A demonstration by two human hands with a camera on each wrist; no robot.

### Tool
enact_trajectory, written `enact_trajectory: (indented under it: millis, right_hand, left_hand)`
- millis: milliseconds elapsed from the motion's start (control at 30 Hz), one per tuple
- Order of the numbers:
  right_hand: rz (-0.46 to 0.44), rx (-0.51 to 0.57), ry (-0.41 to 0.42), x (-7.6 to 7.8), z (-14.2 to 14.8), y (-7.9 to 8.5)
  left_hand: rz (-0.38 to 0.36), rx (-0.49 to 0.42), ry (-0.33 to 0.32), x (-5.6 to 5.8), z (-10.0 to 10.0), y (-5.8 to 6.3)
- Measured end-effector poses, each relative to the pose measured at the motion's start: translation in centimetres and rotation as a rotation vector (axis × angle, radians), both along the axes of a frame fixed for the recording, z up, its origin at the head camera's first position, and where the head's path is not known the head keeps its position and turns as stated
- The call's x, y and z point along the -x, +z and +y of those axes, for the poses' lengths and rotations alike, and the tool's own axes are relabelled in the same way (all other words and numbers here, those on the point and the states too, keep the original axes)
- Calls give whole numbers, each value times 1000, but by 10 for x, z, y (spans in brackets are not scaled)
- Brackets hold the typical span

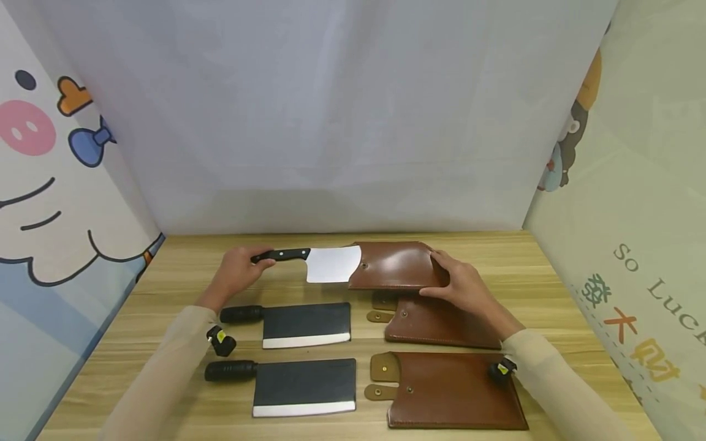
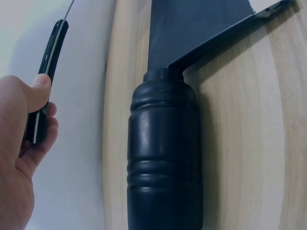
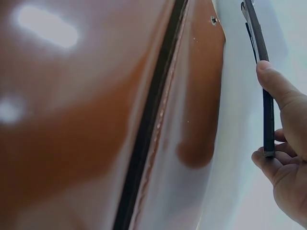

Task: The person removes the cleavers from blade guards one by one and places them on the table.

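In the head view my left hand [image 1: 239, 269] grips the black riveted handle [image 1: 281, 255] of a cleaver. The cleaver's silver blade [image 1: 331, 264] points right, and its far end is hidden at the mouth of a brown leather sheath [image 1: 394, 266]. My right hand [image 1: 460, 285] holds that sheath by its right end, thumb on the near side. Both are raised above the table. The left wrist view has the left hand [image 2: 24, 129] pinching the handle [image 2: 50, 62]; the right wrist view has the right hand [image 3: 288, 139] gripping the sheath's edge [image 3: 267, 115].
Two black-bladed cleavers [image 1: 306, 324] [image 1: 305, 386] lie on the wooden table [image 1: 138, 343] at left, handles leftward. Two more brown sheaths [image 1: 441, 324] [image 1: 455, 392] with snap straps lie right of them. A pale curtain [image 1: 342, 122] stands behind, with printed sheets at both sides.
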State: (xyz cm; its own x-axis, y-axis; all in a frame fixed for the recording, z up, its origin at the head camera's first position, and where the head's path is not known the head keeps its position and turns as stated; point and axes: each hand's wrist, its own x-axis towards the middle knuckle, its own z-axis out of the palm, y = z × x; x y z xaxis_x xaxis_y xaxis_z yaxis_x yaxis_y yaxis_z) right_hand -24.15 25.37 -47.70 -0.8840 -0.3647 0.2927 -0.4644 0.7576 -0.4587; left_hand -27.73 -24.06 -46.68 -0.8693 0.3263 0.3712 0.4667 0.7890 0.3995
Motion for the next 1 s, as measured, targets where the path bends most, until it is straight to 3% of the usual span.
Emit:
enact_trajectory:
  millis: [1000]
  right_hand:
    - [-12, -23, -25, -7, 22, 5]
  left_hand:
    - [-9, 23, 30, -5, -17, 11]
